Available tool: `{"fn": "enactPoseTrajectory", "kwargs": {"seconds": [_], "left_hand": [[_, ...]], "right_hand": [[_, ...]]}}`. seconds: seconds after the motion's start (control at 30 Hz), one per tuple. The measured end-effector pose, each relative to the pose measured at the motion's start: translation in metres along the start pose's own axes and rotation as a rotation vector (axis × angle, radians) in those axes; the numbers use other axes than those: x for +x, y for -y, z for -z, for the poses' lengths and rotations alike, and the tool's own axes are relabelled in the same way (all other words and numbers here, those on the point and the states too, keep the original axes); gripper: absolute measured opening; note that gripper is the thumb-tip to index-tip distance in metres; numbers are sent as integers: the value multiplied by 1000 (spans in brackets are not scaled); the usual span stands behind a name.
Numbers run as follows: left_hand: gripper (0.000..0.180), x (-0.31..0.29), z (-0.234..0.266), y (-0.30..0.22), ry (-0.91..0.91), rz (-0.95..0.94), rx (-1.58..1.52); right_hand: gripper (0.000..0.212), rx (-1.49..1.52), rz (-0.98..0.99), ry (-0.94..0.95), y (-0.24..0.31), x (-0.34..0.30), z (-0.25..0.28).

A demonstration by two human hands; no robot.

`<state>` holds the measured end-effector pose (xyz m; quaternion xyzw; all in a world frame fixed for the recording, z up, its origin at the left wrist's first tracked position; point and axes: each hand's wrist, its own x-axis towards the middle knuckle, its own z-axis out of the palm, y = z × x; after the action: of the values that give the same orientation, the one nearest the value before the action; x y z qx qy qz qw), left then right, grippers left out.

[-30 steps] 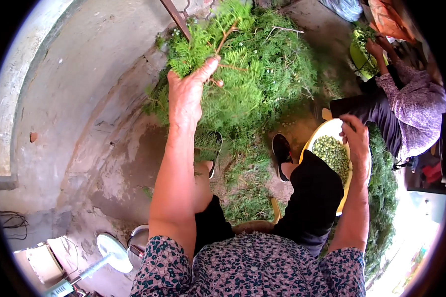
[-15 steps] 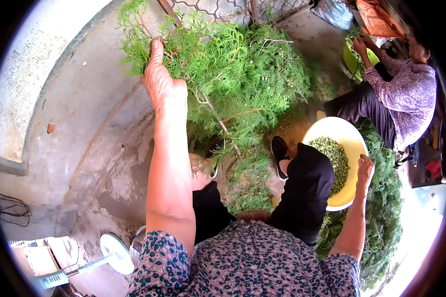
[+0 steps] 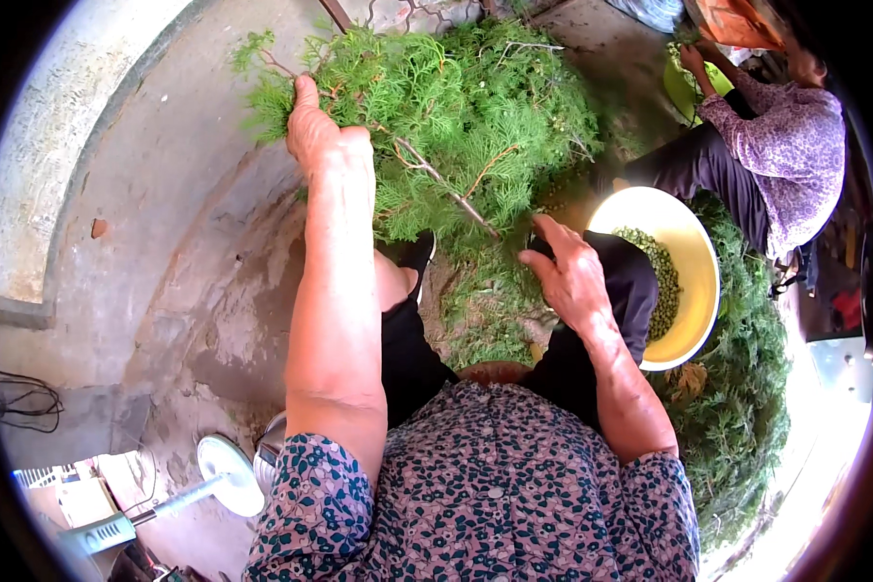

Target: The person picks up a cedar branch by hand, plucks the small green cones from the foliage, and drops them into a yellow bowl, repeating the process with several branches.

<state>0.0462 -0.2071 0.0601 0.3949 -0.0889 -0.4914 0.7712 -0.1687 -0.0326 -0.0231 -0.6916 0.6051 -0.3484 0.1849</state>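
Note:
My left hand [image 3: 325,141] is closed round the upper part of a leafy green conifer branch [image 3: 446,184], stretched out ahead of me with the thumb on top. The branch's bare brown stem slants down toward my right knee. Close to that stem end is my right hand [image 3: 572,276], its thumb and fingers apart with nothing visible in them. A pale yellow basin [image 3: 700,291] rests by my right leg, holding many small green cones [image 3: 663,291]. More conifer cuttings [image 3: 548,107] are heaped behind the branch.
At the far right another person [image 3: 781,160] sits with both hands over a lime-green basin [image 3: 684,95]. Cut greenery [image 3: 732,417] covers the floor right of my basin. A standing fan [image 3: 228,475] is at lower left, and black cable [image 3: 24,403] lies by the wall.
My right hand has left the basin's rim and moved left toward the stem end of the branch. My left hand still grips the branch, now slightly lower in view.

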Motion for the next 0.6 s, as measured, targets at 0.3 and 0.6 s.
{"fn": "enactPoseTrajectory", "kwargs": {"seconds": [0.3, 0.6], "left_hand": [[44, -21, 10, 2, -81, 35, 34], [54, -13, 12, 21, 255, 147, 53]], "right_hand": [[61, 945, -398, 399, 10, -21, -17], [16, 1268, -614, 181, 8, -38, 8]]}}
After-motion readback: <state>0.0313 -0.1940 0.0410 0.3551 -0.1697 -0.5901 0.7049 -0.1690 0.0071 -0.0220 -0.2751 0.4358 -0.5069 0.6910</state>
